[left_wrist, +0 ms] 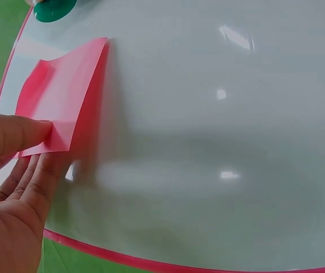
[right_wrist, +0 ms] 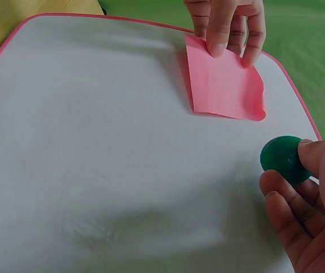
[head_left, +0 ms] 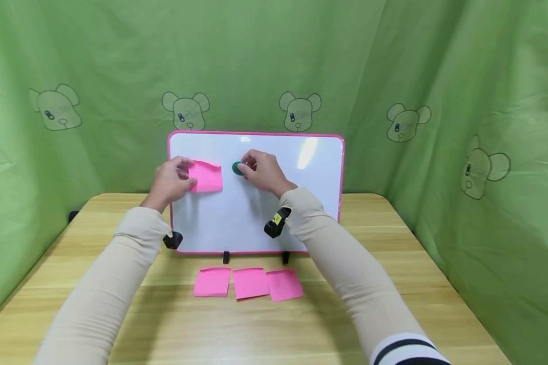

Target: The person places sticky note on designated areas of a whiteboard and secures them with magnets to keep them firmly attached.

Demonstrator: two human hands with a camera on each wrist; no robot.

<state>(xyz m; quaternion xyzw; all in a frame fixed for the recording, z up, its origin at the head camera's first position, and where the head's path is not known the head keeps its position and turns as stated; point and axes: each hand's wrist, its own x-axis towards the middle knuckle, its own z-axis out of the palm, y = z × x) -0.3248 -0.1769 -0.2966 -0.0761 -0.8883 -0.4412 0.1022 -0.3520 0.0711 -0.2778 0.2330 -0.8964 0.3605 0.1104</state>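
A small whiteboard (head_left: 219, 223) with a pink frame stands upright on the table. My left hand (head_left: 171, 180) pinches a pink sticky note (head_left: 207, 177) by its left side, thumb in front and fingers behind, close before the board's upper left; the note's top edge curls in the head view. To the right of the note, my right hand (head_left: 266, 171) holds a round green magnet (head_left: 237, 168) between thumb and fingers, near the board's surface. In the right wrist view the magnet (right_wrist: 283, 159) shows its smooth domed face, and the note (right_wrist: 225, 82) hangs from the left hand.
Three more pink sticky notes, a left one (head_left: 212, 282), a middle one (head_left: 250, 283) and a right one (head_left: 285, 285), lie in a row before the board. Two black feet (head_left: 226, 257) prop the board. A green curtain (head_left: 255, 50) surrounds the wooden table (head_left: 383, 238).
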